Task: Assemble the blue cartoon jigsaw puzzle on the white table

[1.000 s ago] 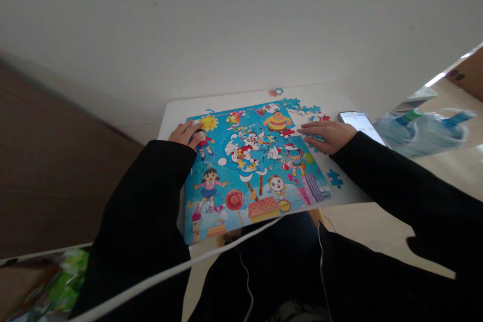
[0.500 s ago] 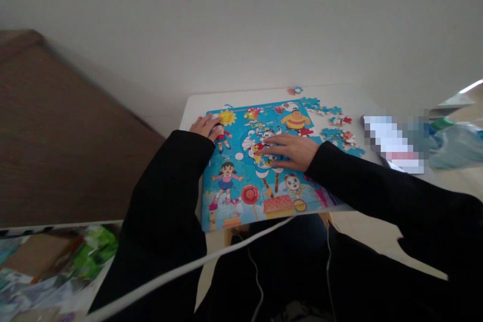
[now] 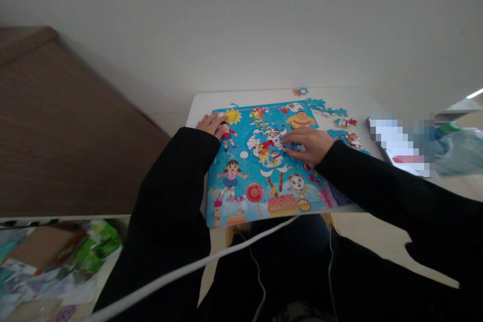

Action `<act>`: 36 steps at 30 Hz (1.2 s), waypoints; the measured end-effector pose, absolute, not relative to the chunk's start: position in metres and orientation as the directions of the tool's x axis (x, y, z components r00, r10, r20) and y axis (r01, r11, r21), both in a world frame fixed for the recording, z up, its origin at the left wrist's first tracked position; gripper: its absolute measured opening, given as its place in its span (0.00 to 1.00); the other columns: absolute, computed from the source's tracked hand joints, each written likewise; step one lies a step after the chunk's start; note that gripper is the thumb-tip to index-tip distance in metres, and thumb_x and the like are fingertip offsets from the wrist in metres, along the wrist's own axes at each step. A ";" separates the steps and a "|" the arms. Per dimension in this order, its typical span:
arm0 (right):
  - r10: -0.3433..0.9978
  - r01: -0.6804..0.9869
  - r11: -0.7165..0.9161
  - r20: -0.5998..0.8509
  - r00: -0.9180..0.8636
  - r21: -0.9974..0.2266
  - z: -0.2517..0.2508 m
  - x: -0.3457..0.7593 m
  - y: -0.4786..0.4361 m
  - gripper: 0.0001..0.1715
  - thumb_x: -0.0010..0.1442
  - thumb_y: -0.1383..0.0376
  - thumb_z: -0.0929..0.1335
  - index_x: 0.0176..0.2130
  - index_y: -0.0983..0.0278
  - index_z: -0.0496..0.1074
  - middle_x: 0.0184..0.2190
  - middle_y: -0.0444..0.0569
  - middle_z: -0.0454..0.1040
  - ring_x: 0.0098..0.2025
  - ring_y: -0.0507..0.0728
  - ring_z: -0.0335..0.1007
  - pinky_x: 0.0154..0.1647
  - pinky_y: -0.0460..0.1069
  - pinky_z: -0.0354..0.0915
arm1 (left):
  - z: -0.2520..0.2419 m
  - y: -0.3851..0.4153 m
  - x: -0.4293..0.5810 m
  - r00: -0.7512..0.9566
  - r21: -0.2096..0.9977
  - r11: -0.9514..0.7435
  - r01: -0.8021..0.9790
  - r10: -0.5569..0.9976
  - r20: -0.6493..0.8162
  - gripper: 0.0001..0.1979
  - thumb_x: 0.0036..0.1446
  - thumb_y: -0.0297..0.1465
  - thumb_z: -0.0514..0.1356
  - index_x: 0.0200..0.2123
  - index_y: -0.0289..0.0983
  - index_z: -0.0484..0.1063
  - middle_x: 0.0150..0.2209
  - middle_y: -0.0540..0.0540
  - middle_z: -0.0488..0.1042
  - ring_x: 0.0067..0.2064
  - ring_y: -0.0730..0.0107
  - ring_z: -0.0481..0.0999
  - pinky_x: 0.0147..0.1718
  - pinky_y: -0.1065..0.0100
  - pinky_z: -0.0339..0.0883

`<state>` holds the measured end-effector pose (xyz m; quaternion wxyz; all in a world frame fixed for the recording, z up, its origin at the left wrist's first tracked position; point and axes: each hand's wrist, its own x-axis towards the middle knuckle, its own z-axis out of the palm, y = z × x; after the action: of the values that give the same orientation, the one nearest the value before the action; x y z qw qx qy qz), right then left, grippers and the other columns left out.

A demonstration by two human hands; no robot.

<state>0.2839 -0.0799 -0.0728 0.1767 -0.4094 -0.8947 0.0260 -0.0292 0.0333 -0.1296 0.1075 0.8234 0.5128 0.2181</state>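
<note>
A jigsaw puzzle (image 3: 236,198) with cartoon figures on a blue ground lies on a small white table, its middle covered with loose-looking pieces. My left hand (image 3: 212,125) rests on the upper left edge of the puzzle, fingers stretched out over the picture, holding nothing. Right of the puzzle's middle, my right hand (image 3: 311,144) has its thumb and fingertips drawn close together on a puzzle piece (image 3: 279,144). The hand partly hides that piece. Several loose puzzle pieces (image 3: 345,123) lie along the right side, partly behind my right hand and sleeve.
A phone (image 3: 400,148), blurred out, lies at the table's right end, with a clear plastic bottle (image 3: 462,151) beyond it. The white table (image 3: 204,102) stands against a wall. At left are a brown wooden panel (image 3: 75,136) and a green packet (image 3: 98,246). A white cable (image 3: 188,264) crosses in front.
My right hand has drawn back to the right from the puzzle's middle, and its spread fingers have come together in a pinch. My left hand stays on the puzzle's edge. The view has shifted slightly.
</note>
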 end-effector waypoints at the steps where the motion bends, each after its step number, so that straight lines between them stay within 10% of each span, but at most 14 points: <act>1: 0.756 0.741 0.645 0.295 -0.584 -0.186 -0.071 0.286 -0.080 0.14 0.58 0.63 0.63 0.39 0.66 0.75 0.39 0.53 0.77 0.41 0.57 0.73 0.43 0.52 0.68 | -0.130 0.033 -0.030 0.384 0.408 -0.457 0.790 0.889 0.250 0.23 0.62 0.45 0.48 0.56 0.43 0.63 0.61 0.47 0.57 0.62 0.50 0.53 0.62 0.49 0.45; 18: 0.895 0.892 0.442 0.107 -0.433 -0.096 -0.052 0.323 -0.070 0.21 0.61 0.58 0.58 0.45 0.63 0.73 0.45 0.52 0.75 0.45 0.61 0.72 0.44 0.55 0.67 | -0.129 0.036 -0.027 0.360 0.304 -0.409 0.861 0.910 0.203 0.21 0.62 0.40 0.49 0.57 0.44 0.62 0.61 0.46 0.57 0.63 0.52 0.53 0.60 0.50 0.50; 36: 0.873 0.872 0.488 -0.001 -0.488 -0.028 -0.083 0.234 0.005 0.34 0.64 0.55 0.52 0.64 0.69 0.49 0.64 0.55 0.51 0.64 0.63 0.48 0.60 0.63 0.49 | -0.121 0.027 -0.023 0.356 0.292 -0.397 0.870 0.916 0.185 0.22 0.62 0.38 0.49 0.58 0.42 0.61 0.62 0.45 0.56 0.63 0.51 0.53 0.60 0.50 0.50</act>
<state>0.2336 0.0055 -0.0834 0.0065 -0.5057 -0.8626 0.0124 -0.0226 0.0270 -0.1210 0.0716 0.8203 0.5445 0.1600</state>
